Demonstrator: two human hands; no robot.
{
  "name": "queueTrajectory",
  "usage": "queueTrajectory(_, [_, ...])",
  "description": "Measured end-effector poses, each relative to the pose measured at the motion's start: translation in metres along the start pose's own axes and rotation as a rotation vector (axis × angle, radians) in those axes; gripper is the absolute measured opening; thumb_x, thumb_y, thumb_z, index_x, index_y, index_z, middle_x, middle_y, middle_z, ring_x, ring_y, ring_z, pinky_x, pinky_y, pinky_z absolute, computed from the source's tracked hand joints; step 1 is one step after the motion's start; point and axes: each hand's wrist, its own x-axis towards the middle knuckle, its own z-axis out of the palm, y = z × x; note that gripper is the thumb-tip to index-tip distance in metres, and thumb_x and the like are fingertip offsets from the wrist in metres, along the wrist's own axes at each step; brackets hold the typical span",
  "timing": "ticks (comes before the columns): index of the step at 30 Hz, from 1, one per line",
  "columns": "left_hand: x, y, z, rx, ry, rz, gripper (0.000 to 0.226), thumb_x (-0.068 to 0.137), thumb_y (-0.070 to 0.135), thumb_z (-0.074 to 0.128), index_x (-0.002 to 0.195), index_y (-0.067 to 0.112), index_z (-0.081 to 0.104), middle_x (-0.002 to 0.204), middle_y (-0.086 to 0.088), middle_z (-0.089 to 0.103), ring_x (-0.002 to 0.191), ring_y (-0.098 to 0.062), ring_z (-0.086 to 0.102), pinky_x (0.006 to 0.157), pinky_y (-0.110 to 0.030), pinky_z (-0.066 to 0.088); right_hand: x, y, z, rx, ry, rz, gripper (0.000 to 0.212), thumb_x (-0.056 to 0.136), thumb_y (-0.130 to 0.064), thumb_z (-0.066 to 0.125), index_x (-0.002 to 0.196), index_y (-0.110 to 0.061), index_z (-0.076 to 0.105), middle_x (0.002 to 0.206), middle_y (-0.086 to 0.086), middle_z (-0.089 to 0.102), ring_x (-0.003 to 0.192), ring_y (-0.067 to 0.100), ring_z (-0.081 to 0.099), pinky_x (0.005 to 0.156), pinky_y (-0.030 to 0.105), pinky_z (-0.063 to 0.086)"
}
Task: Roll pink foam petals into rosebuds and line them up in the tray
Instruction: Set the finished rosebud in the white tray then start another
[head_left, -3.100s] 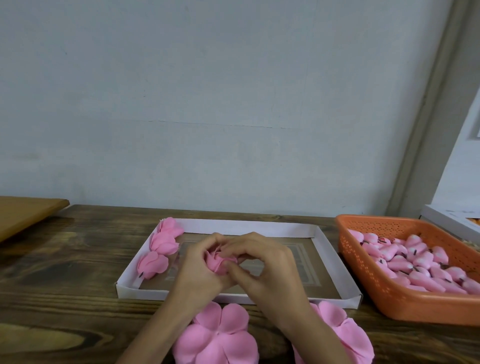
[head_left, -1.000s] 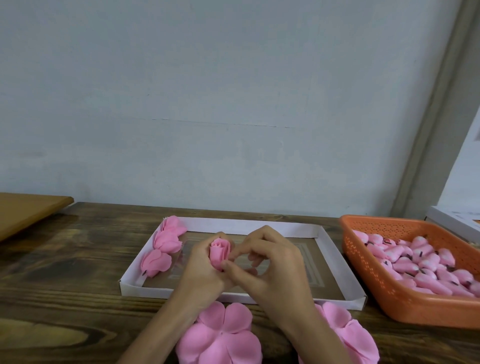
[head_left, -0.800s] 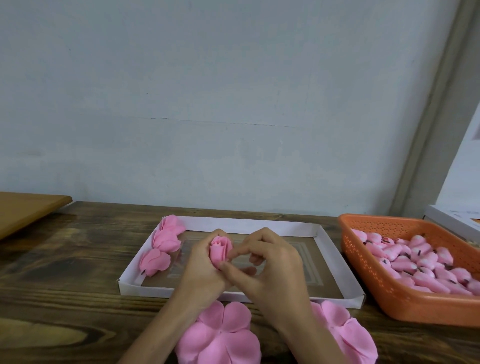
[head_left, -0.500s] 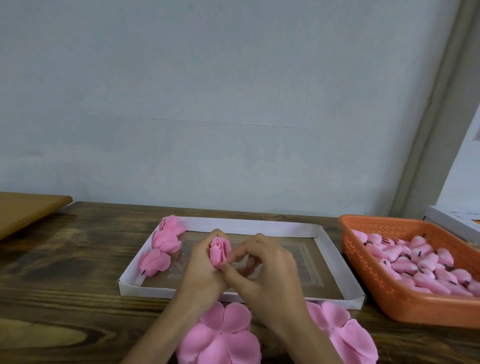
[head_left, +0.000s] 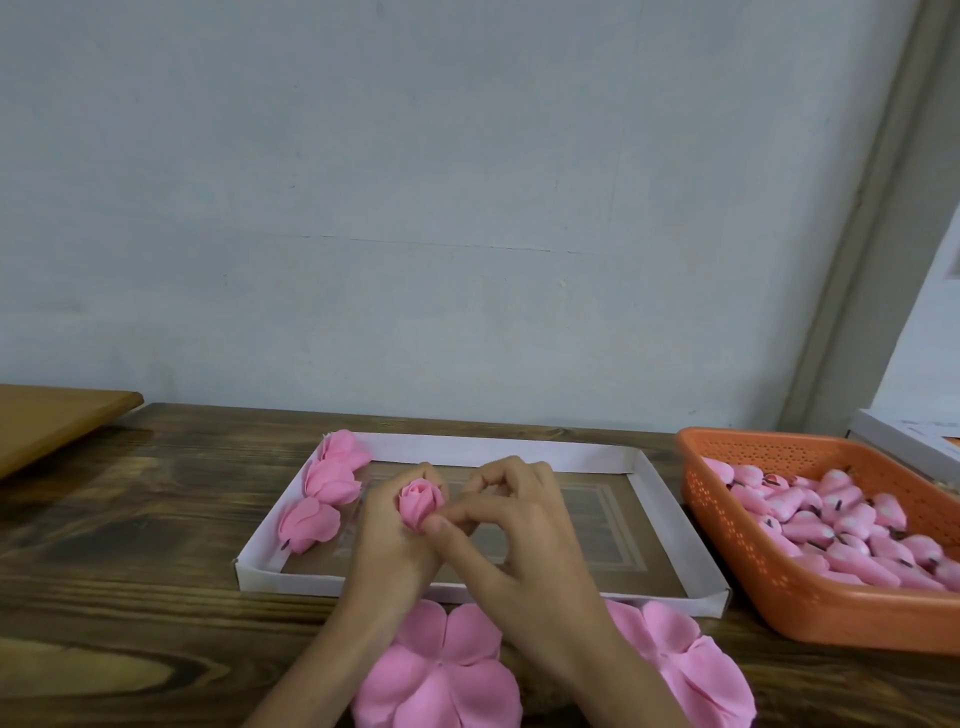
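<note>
Soft, even light; slight wide-angle edge distortion.

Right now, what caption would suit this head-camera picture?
The left hand holds a pink rosebud; right hand pinches its base above the white tray.

On my feed I see a dark wooden tabletop (head_left: 130, 545) against a pale blue-grey wall (head_left: 467, 208). At its right edge sits 1 orange plastic basket (head_left: 810, 603), heaped with small pink pieces (head_left: 831, 530) bearing dark stubs. A white box (head_left: 904, 441) lies just behind it. At the far left corner, 1 lighter brown board (head_left: 47, 421) juts in.
</note>
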Motion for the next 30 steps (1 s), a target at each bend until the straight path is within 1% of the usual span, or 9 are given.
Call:
queueTrajectory(3, [-0.007, 0.003, -0.007, 0.049, 0.007, 0.165, 0.018, 0.07, 0.029, 0.08, 0.062, 0.019, 0.067, 0.058, -0.002, 0.061, 0.055, -0.013, 0.05, 0.049, -0.025, 0.043, 0.004, 0.001, -0.005, 0.167, 0.136, 0.033, 0.017, 0.091, -0.043, 0.069, 0.083, -0.031, 0.077, 0.093, -0.014, 0.059, 0.101, 0.014, 0.057, 0.082, 0.017, 0.042])
queueTrajectory(5, [-0.009, 0.004, -0.01, 0.069, -0.016, 0.166, 0.045, 0.069, 0.044, 0.084, 0.084, 0.003, 0.075, 0.077, -0.019, 0.072, 0.067, -0.032, 0.065, 0.058, -0.044, 0.056, 0.006, 0.004, -0.009, 0.198, 0.185, 0.05, 0.003, 0.09, -0.03, 0.076, 0.087, -0.029, 0.078, 0.09, -0.011, 0.065, 0.095, 0.017, 0.062, 0.079, 0.026, 0.048])
queueTrajectory(6, [-0.009, 0.006, -0.009, 0.073, -0.014, 0.186, 0.04, 0.07, 0.041, 0.084, 0.084, 0.004, 0.075, 0.077, -0.019, 0.072, 0.07, -0.037, 0.066, 0.061, -0.05, 0.058, 0.006, 0.004, -0.01, 0.188, 0.168, 0.059, 0.004, 0.089, -0.026, 0.079, 0.09, -0.03, 0.079, 0.09, -0.011, 0.067, 0.094, 0.016, 0.063, 0.078, 0.029, 0.049])
queueTrajectory(8, [-0.01, 0.008, -0.009, 0.071, -0.003, 0.218, 0.02, 0.071, 0.023, 0.083, 0.065, 0.014, 0.067, 0.06, -0.007, 0.061, 0.057, -0.024, 0.056, 0.05, -0.037, 0.05, 0.005, 0.004, -0.01, 0.175, 0.115, 0.075, 0.009, 0.086, -0.024, 0.082, 0.091, -0.032, 0.081, 0.089, -0.011, 0.067, 0.093, 0.015, 0.063, 0.077, 0.028, 0.049])
queueTrajectory(14, [-0.006, -0.001, -0.013, 0.115, 0.027, 0.161, 0.031, 0.07, 0.002, 0.082, 0.062, 0.025, 0.062, 0.058, 0.003, 0.058, 0.06, -0.015, 0.058, 0.052, -0.024, 0.05, 0.004, 0.001, -0.006, 0.157, 0.129, 0.043, 0.009, 0.079, -0.029, 0.088, 0.084, -0.034, 0.082, 0.086, -0.012, 0.066, 0.091, 0.014, 0.061, 0.078, 0.028, 0.048])
queueTrajectory(18, [-0.005, 0.003, -0.009, -0.064, -0.053, 0.198, 0.021, 0.06, 0.027, 0.083, 0.07, 0.026, 0.064, 0.067, 0.001, 0.061, 0.064, -0.019, 0.061, 0.06, -0.031, 0.055, 0.003, -0.003, -0.004, 0.129, 0.118, 0.064, 0.011, 0.077, -0.038, 0.087, 0.087, -0.037, 0.083, 0.094, -0.015, 0.064, 0.103, 0.011, 0.057, 0.086, 0.018, 0.043])
queueTrajectory(22, [-0.006, 0.004, -0.005, -0.055, -0.051, 0.225, 0.024, 0.055, 0.028, 0.082, 0.067, 0.028, 0.061, 0.062, 0.003, 0.059, 0.058, -0.01, 0.06, 0.056, -0.021, 0.053, 0.003, -0.001, -0.001, 0.112, 0.115, 0.081, 0.015, 0.08, -0.028, 0.087, 0.091, -0.038, 0.083, 0.099, -0.018, 0.061, 0.11, 0.009, 0.054, 0.088, 0.012, 0.04])
queueTrajectory(27, [-0.009, 0.005, -0.003, 0.05, -0.037, 0.24, 0.037, 0.066, -0.011, 0.083, 0.057, 0.016, 0.06, 0.052, 0.002, 0.055, 0.052, -0.001, 0.054, 0.051, -0.013, 0.048, 0.002, -0.002, 0.001, 0.141, 0.122, 0.093, 0.014, 0.081, -0.023, 0.086, 0.088, -0.035, 0.083, 0.101, -0.016, 0.063, 0.11, 0.008, 0.056, 0.089, 0.017, 0.043])
queueTrajectory(30, [-0.008, 0.005, -0.007, 0.065, -0.016, 0.24, 0.038, 0.07, -0.011, 0.084, 0.057, 0.015, 0.06, 0.054, 0.001, 0.058, 0.054, -0.005, 0.057, 0.053, -0.018, 0.051, 0.002, -0.003, 0.0, 0.191, 0.139, 0.063, 0.017, 0.083, -0.018, 0.084, 0.09, -0.035, 0.083, 0.099, -0.014, 0.064, 0.108, 0.013, 0.058, 0.088, 0.022, 0.047])
